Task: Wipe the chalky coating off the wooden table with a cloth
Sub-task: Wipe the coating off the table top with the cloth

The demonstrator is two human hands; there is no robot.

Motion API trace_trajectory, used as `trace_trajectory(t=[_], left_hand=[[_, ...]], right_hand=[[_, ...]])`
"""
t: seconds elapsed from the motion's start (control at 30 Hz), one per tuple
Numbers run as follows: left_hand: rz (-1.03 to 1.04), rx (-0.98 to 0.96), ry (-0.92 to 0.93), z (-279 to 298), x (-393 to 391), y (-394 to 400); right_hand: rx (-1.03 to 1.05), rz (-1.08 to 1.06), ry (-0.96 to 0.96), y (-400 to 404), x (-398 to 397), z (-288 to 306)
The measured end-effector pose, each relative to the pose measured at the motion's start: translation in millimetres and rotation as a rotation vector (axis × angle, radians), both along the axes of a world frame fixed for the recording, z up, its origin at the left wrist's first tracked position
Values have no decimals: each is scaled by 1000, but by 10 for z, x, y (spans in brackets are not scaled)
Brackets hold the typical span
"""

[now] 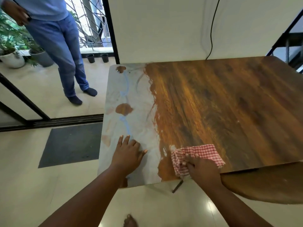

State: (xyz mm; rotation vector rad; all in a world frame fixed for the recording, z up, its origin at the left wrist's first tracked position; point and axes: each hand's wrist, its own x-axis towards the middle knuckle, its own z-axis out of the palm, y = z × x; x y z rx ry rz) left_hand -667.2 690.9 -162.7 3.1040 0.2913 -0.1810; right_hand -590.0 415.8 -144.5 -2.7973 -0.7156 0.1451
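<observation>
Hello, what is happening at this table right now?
A person is wiping a chalky coating off a wooden table. The right hand grips a red checked cloth near the front edge, at the border of the clean wood. The left hand rests flat on the coated strip at the left side, which is not yet wiped. Another person stands nearby.

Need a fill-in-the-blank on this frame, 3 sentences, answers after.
1. The right hand grips a red-and-white ____ cloth.
2. The left hand lies flat on the ____ strip of the table.
3. The coating left covers the table's ____ side.

Answers: checked; chalky; left
</observation>
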Motion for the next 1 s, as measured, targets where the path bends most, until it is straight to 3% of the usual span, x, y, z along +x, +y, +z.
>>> trace_trajectory(t=[0.17, 0.27, 0.4, 0.5, 0.6, 0.67, 0.8, 0.93, 1.0], left_hand=[[-76, 56, -107, -7, 238, 55], [-85, 32, -134, -24, 356, 92], [-103, -6, -136, -21, 540, 169], [-134, 38, -85, -27, 649, 222], [-131, 44, -54, -84, 707, 243], [-114, 14, -25, -108, 747, 184], [-126, -54, 43, -147, 842, 118], [-141, -109, 84, -140, 884, 267], [-152, -122, 84, -123, 893, 311]], right_hand=[[-57, -2, 84, 636, 315, 48], [-129, 143, -4, 823, -41, 52], [-130, 266, 93, 548, -598, -20], [-125, 188, 107, 257, -427, -40], [-362, 79, 128, 360, 40, 44], [-336, 43, 174, 625, 182, 24], [-325, 220, 127, 1122, -244, -9], [-191, 303, 253, 715, -679, 49], [-193, 299, 225, 429, -646, 95]])
